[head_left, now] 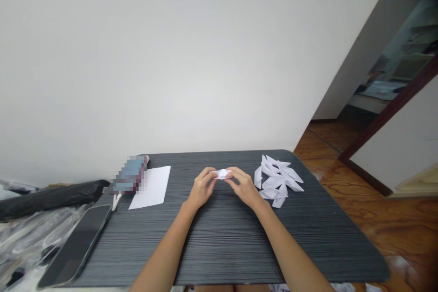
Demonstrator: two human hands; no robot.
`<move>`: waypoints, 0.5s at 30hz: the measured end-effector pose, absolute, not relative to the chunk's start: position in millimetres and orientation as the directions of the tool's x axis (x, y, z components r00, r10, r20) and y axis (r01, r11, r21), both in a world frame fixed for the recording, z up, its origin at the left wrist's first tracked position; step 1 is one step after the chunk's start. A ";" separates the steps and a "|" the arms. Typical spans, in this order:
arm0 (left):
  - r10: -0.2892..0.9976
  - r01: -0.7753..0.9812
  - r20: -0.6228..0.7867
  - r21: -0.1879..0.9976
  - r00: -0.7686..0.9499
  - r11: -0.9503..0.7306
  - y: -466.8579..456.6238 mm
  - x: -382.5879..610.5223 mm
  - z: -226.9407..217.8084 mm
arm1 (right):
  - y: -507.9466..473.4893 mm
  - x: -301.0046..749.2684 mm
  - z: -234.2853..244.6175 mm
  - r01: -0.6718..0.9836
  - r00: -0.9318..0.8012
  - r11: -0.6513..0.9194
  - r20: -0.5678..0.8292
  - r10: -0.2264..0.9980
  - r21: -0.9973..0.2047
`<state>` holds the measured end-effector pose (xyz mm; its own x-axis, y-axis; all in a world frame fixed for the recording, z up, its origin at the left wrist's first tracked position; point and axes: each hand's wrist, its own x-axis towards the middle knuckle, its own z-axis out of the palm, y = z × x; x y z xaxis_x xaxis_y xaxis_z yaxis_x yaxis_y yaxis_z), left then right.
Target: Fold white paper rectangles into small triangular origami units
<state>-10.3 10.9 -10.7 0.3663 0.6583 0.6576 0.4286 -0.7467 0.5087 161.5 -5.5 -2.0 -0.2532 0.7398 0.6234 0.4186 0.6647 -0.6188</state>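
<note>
A small white folded paper boat (222, 174) is held above the middle of the dark table (219, 237). My left hand (202, 187) pinches its left end between thumb and fingers. At the opposite end, my right hand (243, 185) grips the paper the same way. The paper's centre stands up slightly in a point, and its ends are partly hidden by my fingertips. Just right of my right hand lies a pile of white folded papers (278, 178) of similar pointed shape.
White paper sheets (155, 187) lie at the left, partly under a pixelated device (129, 175). A dark phone (78, 246) rests along the table's left edge. Plastic wrapping (37, 237) and a black roll (51, 198) lie beyond it. A white wall (205, 64) stands behind.
</note>
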 end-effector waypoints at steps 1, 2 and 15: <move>0.666 0.426 0.653 0.520 0.362 -0.741 10.4 -9.7 -10.7 | -5.4 161.7 -1.7 0.416 -0.254 0.664 0.622 0.741 -0.621; 0.677 0.423 0.645 0.536 0.355 -0.731 10.1 -9.2 -10.8 | -5.4 161.9 -1.3 0.411 -0.252 0.664 0.622 0.742 -0.625; 0.886 0.110 0.378 0.902 0.269 -0.418 8.5 -4.8 -5.1 | 0.3 161.3 -7.3 0.296 -0.139 0.500 0.481 0.866 -0.814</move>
